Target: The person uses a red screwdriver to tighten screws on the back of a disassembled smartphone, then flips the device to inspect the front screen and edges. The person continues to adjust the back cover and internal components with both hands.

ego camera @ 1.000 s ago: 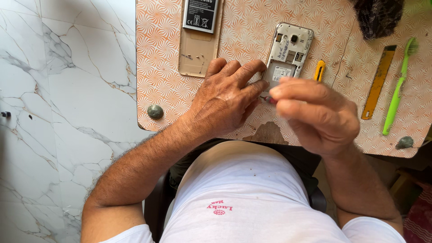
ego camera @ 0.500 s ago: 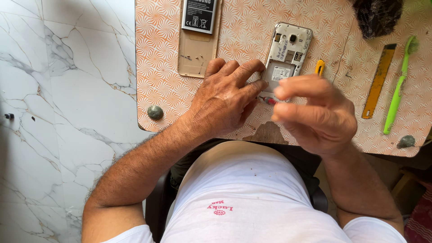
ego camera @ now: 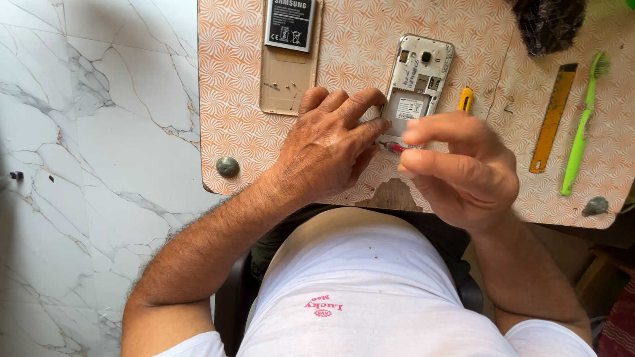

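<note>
Little was changed over 1 second: the opened phone (ego camera: 419, 86) was kept pinned on the table (ego camera: 225, 99) by the left hand (ego camera: 331, 149), while a red-tipped screwdriver (ego camera: 394, 147) was pinched in the right hand (ego camera: 463, 168). Steady, vertical pressure was judged advisable.

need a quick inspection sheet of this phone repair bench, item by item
surface: small table with an orange patterned top, worn patch at its near edge.
job's things: opened phone lying back up, cover off; thin red-tipped tool at its lower end.
clutter: battery on the tan back cover, tiny screws there too; yellow pick, amber ruler, green toothbrush, dark bundle.
grippers: left hand pressing on the phone's lower edge; right hand pinching the tool, grip closed.
cables: nothing seen.
surroundings: white marble floor.
</note>
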